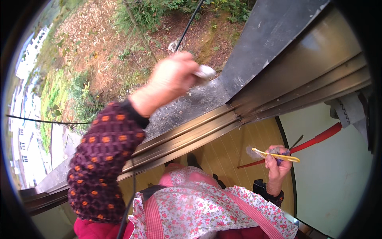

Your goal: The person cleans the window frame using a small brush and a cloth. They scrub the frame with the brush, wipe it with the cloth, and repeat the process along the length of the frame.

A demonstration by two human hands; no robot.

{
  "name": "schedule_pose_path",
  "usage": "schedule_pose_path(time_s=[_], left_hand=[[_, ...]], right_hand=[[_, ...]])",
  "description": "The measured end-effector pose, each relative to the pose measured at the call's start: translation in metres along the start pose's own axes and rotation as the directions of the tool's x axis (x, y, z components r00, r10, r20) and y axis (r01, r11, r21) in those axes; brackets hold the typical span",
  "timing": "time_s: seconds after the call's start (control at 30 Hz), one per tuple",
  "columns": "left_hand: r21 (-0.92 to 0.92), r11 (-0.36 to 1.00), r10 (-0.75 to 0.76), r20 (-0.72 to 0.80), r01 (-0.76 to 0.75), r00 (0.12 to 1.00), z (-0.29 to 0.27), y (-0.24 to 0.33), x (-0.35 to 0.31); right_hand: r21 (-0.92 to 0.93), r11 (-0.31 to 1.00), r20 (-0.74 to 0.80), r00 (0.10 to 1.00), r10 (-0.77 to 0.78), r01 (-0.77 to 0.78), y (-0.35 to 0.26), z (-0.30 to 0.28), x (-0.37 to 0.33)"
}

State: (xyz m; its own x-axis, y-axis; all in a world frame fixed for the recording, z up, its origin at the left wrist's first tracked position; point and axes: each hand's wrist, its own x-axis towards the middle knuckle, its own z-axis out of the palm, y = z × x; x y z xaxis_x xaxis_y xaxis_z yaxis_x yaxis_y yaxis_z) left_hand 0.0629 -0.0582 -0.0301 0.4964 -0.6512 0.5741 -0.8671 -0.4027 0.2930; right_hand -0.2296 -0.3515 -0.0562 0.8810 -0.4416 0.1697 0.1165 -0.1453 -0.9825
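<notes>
My left hand is out over the window ledge, smeared by motion. Its fingers are closed on a small whitish object, perhaps a wad of cloth, too blurred to name surely. Low on the indoor side, my right hand grips a small brush with a yellow handle and a pale round tuft at its left end. Something bluish-purple is bunched in the same fingers. Below my left hand lies the grey stone ledge, next to the bronze-coloured metal window track.
A tall metal frame rises at the right of the opening. A red pole leans behind my right hand, near a pale wall. Outside, a black cable hangs before a brushy slope. Yellow-brown flooring lies below.
</notes>
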Motion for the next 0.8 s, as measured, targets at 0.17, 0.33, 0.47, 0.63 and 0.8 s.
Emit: schedule_pose_path(time_s=[0.17, 0.33, 0.47, 0.63, 0.8], left_hand=[[-0.053, 0.980, 0.196, 0.357, -0.190, 0.913, 0.061, 0.036, 0.009], [-0.173, 0.981, 0.152, 0.396, -0.089, 0.906, -0.007, 0.001, -0.069], [0.105, 0.981, -0.194, 0.546, 0.163, 0.815, -0.111, -0.012, -0.157], [0.648, 0.719, -0.582, 0.363, 0.252, 0.728, -0.187, 0.024, -0.175], [0.087, 0.958, -0.284, 0.404, 0.272, 0.870, -0.116, 0.071, -0.173]], right_hand=[[-0.046, 0.998, 0.071, 0.997, -0.033, 0.037, 0.001, 0.004, 0.005], [-0.061, 0.996, 0.041, 0.997, -0.066, 0.068, 0.008, -0.004, 0.002], [-0.091, 0.994, 0.015, 0.998, -0.054, 0.055, 0.017, -0.014, -0.002], [-0.079, 0.994, 0.034, 0.997, -0.073, 0.076, 0.020, -0.010, 0.007], [-0.039, 0.991, 0.164, 0.979, -0.121, 0.129, 0.008, 0.009, 0.019]])
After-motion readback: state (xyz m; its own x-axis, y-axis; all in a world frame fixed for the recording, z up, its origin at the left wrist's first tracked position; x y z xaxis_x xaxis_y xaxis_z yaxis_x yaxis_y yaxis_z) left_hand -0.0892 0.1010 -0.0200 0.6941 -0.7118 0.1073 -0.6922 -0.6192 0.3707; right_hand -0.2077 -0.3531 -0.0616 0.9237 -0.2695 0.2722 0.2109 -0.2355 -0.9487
